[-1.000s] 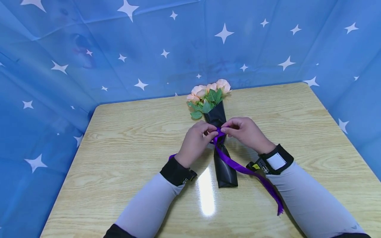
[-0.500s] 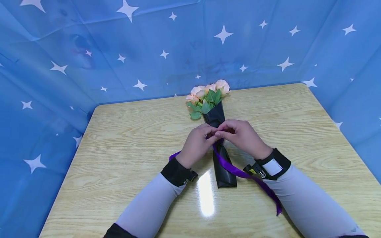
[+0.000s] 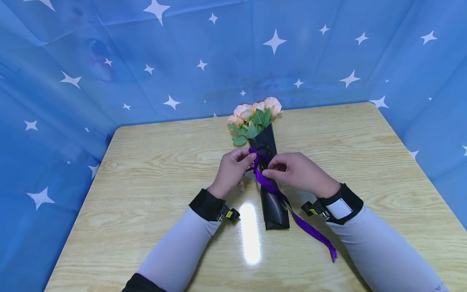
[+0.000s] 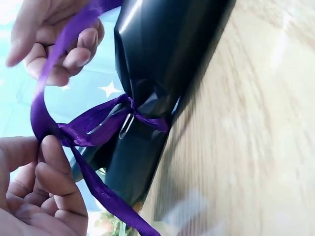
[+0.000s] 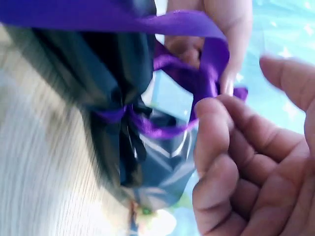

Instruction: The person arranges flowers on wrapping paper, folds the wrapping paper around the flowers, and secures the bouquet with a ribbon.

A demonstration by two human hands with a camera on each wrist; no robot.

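Observation:
A bouquet of peach roses point(image 3: 243, 112) with green leaves lies on the table in a black wrapper point(image 3: 276, 213). A purple ribbon point(image 3: 310, 230) is tied round the wrapper's gathered waist. My left hand point(image 3: 230, 171) pinches the ribbon between thumb and fingers, just left of the waist. From that pinch a ribbon loop point(image 4: 86, 129) runs back to the knot point(image 4: 131, 103). My right hand point(image 3: 300, 175) hovers over the wrapper's right side, its fingers point(image 5: 214, 132) loosely bent beside the ribbon and its thumb point(image 5: 285, 78) held apart. One long ribbon tail trails down to the right.
The wood-grain table point(image 3: 160, 162) carries the bouquet near its middle. A blue cloth with white stars point(image 3: 233, 52) hangs behind and along both sides. Each wrist wears a black strap point(image 3: 207, 207) with a small camera.
My hands were together over the waist, both pinching the ribbon. They have since parted: the left drew the ribbon left, and the right let go and shifted slightly right and down.

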